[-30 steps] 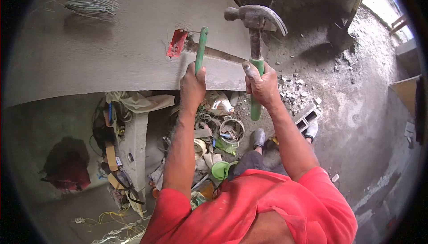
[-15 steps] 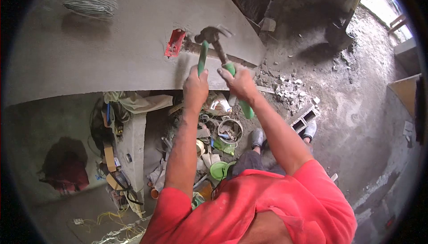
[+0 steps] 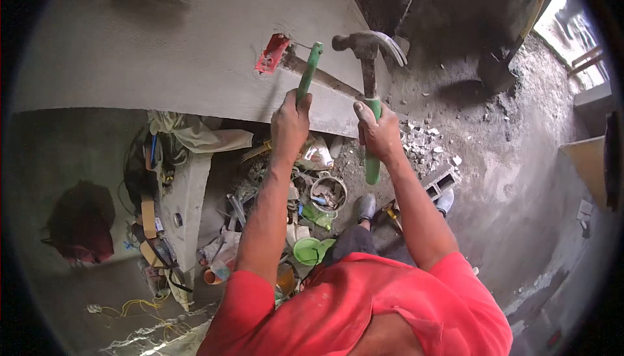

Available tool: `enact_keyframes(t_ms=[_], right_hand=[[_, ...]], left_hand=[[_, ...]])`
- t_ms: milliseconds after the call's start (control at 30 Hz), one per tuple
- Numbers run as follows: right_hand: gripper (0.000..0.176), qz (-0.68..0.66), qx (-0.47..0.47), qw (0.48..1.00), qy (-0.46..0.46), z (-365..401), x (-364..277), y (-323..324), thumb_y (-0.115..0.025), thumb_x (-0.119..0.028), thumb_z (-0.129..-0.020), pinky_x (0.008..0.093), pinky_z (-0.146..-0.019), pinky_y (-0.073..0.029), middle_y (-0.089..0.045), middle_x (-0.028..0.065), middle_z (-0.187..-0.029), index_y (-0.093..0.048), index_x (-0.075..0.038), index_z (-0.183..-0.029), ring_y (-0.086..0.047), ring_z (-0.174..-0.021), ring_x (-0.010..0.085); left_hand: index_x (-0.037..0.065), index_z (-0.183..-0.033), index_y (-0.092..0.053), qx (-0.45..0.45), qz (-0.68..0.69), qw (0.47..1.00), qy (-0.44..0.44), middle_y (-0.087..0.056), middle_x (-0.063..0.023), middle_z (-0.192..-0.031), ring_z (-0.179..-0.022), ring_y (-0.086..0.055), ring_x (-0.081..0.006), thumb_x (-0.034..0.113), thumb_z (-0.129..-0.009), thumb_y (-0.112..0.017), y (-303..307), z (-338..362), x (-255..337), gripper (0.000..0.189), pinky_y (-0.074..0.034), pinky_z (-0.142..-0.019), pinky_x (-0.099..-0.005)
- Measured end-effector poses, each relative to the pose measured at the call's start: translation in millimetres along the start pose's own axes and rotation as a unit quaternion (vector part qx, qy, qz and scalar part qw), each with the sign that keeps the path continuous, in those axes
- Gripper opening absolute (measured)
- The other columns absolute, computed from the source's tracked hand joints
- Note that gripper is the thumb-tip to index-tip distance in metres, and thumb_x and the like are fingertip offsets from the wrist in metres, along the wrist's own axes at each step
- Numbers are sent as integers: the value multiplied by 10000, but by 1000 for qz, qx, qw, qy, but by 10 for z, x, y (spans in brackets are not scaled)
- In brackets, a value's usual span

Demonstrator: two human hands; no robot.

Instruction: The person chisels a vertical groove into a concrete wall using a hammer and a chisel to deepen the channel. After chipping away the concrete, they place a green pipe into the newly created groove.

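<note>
Right grip (image 3: 380, 132) holding hammer (image 3: 368, 73), left grip (image 3: 290, 125) green tool (image 3: 310, 70)

No lettering, number, brand or sign is legible. The crumpled white bag (image 3: 317, 156) bears brownish patches, too small and blurred to tell whether they are printed words.

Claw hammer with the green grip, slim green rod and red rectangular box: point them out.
Green-gripped claw hammer (image 3: 370, 81), head view: on its dark shaft.
Slim green rod (image 3: 309, 72), head view: middle of its visible length.
Red rectangular box (image 3: 275, 48), head view: on its red face.
</note>
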State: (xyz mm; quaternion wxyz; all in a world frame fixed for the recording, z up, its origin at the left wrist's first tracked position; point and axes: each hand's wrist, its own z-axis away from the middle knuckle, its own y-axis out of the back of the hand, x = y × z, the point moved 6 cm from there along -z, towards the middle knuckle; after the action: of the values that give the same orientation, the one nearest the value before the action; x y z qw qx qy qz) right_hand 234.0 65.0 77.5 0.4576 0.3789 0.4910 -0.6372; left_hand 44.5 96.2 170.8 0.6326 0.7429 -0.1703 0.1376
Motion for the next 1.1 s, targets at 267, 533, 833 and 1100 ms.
enact_keyframes(t_ms=[267, 533, 833, 1100], right_hand=[[506, 6, 17, 999, -43, 136, 101, 75, -672, -470, -891, 304, -498, -448, -563, 34, -641, -624, 25, -983, -553, -548, 121], [459, 38, 12, 999, -11, 225, -21, 345, -676, -455, -906, 280, -447, -430, -540, 15, -619, -583, -5, -917, -518, -485, 105], [484, -50, 21, 998, -24, 157, -44, 437, -666, -487, -914, 274, -437, -420, -530, 10, -586, -590, -11, -955, -500, -460, 97], [356, -97, 43, 994, -4, -163, -262, -85, -644, -398, -937, 274, -428, -408, -490, -10, -593, -573, -50, -906, -476, -462, 102]], left_hand=[[23, -1034, -565, -56, 80, 986, 136, -608, -219, -730, -699, -594, -444, 467, -990, -535, -148, -18, -455, 448, -460, -634, -510], [10, -1032, -570, -54, 77, 994, 51, -635, -257, -782, -787, -615, -497, 449, -1010, -506, -293, 246, 117, 445, -468, -670, -521], [-14, -1042, -548, -38, -74, 994, 66, -658, -304, -900, -905, -626, -507, 285, -988, -519, 69, -86, -11, 305, -478, -782, -574], [-35, -1061, -532, -47, -60, 991, 107, -648, -335, -938, -951, -618, -514, 263, -970, -550, 13, -159, 261, 312, -470, -827, -570]])
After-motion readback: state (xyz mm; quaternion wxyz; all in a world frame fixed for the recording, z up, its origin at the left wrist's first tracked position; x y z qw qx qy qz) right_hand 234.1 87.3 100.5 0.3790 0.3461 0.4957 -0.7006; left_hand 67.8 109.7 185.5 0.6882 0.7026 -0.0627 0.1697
